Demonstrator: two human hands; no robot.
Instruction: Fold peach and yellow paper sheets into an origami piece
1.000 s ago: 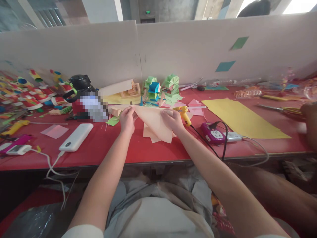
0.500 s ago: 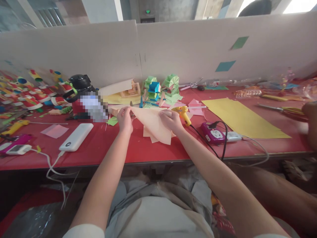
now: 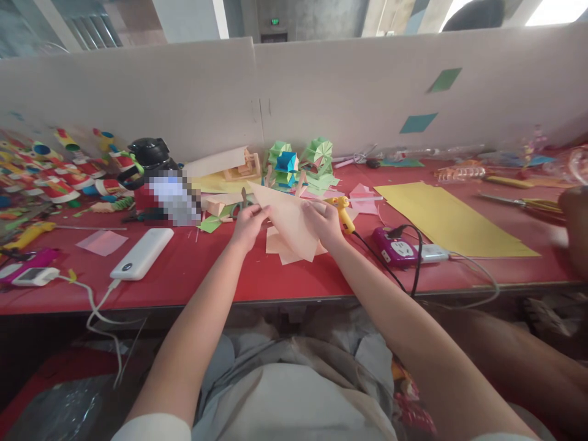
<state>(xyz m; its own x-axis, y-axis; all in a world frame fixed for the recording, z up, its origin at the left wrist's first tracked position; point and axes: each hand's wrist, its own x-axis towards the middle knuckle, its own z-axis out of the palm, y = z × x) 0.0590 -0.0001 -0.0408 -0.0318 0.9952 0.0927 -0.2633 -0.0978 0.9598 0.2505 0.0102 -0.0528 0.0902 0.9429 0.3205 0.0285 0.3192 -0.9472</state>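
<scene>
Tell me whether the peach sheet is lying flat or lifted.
Lifted: the right hand holds the peach sheet aslant above other sheets, the left hand at its edge. Whether it is creased, I cannot tell.

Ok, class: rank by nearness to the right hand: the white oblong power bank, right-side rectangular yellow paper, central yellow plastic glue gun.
1. Glue gun, just beside the right hand.
2. Yellow paper, farther right.
3. Power bank, off left.

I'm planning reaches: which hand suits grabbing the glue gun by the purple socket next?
Probably the right hand: though holding peach paper, it is beside the glue gun; the left hand is farther away.
</scene>
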